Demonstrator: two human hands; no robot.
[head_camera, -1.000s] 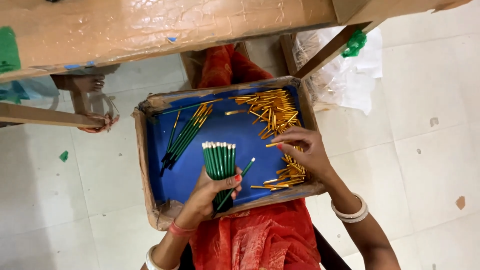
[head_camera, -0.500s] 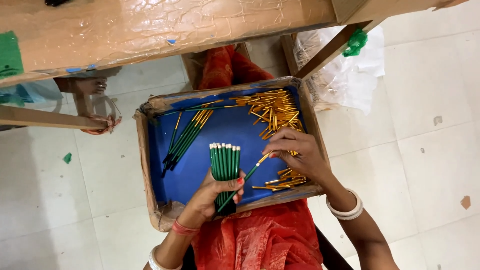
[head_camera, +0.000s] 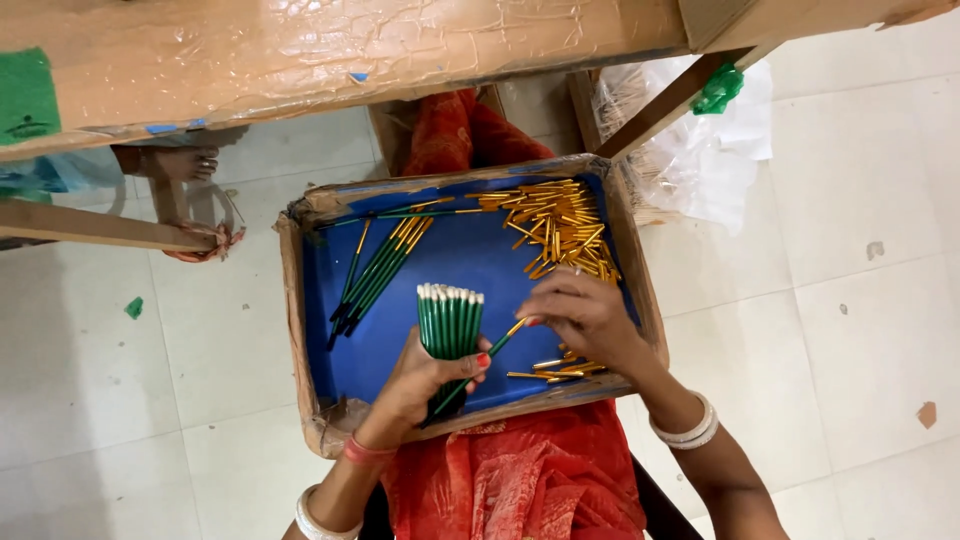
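the left hand (head_camera: 425, 375) grips a bundle of green sticks (head_camera: 449, 320) upright at the middle of the blue-lined box (head_camera: 300, 330). at three o'clock, the right hand (head_camera: 585, 318) pinches one gold-tipped stick (head_camera: 500, 342); best slid in parallel, tips level, fingers closed snugly.

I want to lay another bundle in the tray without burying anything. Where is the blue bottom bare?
Bare blue lies mid-tray, between the loose green sticks and the gold pile, and along the left wall. The right side is crowded; the left hand with its bundle and the right hand fill the near edge.
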